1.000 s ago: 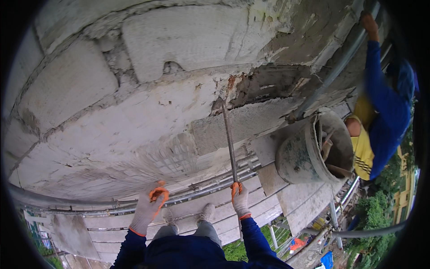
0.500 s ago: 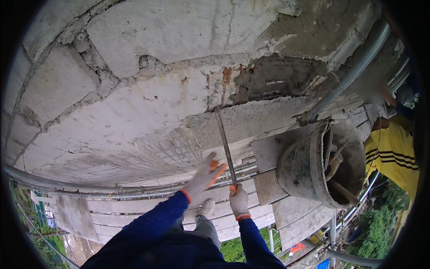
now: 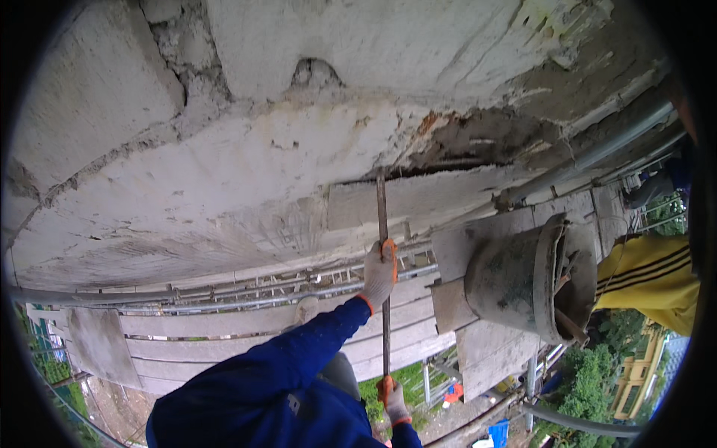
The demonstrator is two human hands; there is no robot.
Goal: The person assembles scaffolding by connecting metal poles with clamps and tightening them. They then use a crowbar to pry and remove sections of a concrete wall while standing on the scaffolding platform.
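A long dark metal bar (image 3: 383,216) stands nearly upright in view, its far end against the underside of a cracked plaster ledge (image 3: 269,157). My left hand (image 3: 379,270), in a white knitted glove with orange fingers, is wrapped round the middle of the bar. Lower down, my right hand (image 3: 396,403), gloved the same way, grips the bar close to its near end. Right of the bar's tip, a loose-looking grey slab (image 3: 426,198) lies below a dark, broken-out cavity (image 3: 485,138); a narrow gap runs between them.
A mortar-crusted bucket (image 3: 508,280) with tool handles in it lies tipped on scaffold boards (image 3: 291,325) to the right. A steel pipe (image 3: 597,153) slants past the wall. At far right is a person in yellow clothing (image 3: 650,276). Ground and greenery show far below.
My left hand has closed round the bar. My right hand has moved down and nearer to me. The bar now stands straighter, and the view has shifted closer to the wall.
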